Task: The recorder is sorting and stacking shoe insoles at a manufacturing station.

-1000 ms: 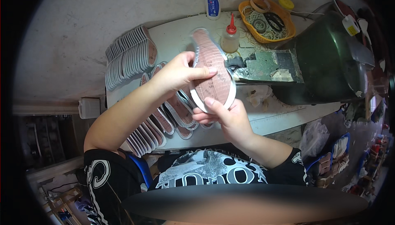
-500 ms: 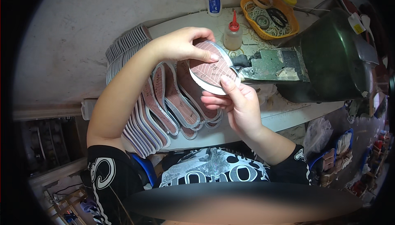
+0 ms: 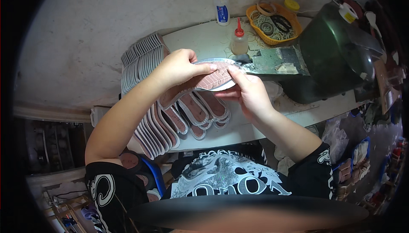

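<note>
Both hands hold one insole, reddish brown with pale grid lines, dark handwritten marks and a whitish rim. Its right end meets the tip of a green machine arm. My left hand is closed on the far left part, thumb lying on top. From the near right side my right hand pinches the same piece, its thumb on the upper face and fingers beneath. Below the held insole, more insoles lie overlapped on the white table; my left forearm hides part of them.
Stacked insoles stand by the wall at the left, with a leaning row nearer me. A red-tipped squeeze bottle, a white bottle with blue label and a yellow basket are behind. The bulky green machine body fills the right.
The insole has tipped from facing me to a flatter, more edge-on angle. My left hand has shifted slightly left and nearer on it. The whole view has shifted a little.
</note>
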Motion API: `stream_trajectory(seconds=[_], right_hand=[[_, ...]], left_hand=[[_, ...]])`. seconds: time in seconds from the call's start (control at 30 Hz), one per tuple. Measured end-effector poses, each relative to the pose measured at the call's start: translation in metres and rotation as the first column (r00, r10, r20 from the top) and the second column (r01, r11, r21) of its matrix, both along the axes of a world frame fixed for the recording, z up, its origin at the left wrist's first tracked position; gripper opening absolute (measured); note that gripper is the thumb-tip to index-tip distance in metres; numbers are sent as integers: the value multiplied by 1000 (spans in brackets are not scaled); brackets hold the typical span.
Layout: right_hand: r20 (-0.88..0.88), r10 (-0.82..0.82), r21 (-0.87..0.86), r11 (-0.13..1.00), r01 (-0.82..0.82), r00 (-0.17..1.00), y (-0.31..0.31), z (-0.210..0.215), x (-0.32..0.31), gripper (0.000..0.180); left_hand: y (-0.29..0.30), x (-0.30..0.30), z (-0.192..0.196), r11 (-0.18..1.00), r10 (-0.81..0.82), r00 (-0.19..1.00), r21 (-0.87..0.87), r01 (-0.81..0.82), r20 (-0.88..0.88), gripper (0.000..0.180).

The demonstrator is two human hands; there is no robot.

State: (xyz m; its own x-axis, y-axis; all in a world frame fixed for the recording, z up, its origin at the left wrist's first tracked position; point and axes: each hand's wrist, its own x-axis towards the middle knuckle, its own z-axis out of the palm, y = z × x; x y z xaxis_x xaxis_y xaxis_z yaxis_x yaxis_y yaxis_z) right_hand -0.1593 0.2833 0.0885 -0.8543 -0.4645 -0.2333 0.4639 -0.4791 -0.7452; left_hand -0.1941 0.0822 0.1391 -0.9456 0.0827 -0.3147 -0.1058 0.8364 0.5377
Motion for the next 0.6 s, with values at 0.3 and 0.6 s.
stream_trajectory(seconds=[0.3,0.6], right_hand=[[-36,-19,95,995,23,999,1,7,6,33],[-334,194,228,966,-121,922,22,-23,40,26]], left_hand=[[12,20,-13,958,94,989,259,-122,118,55],[41,31,10,898,196,887,288,-334,418,58]])
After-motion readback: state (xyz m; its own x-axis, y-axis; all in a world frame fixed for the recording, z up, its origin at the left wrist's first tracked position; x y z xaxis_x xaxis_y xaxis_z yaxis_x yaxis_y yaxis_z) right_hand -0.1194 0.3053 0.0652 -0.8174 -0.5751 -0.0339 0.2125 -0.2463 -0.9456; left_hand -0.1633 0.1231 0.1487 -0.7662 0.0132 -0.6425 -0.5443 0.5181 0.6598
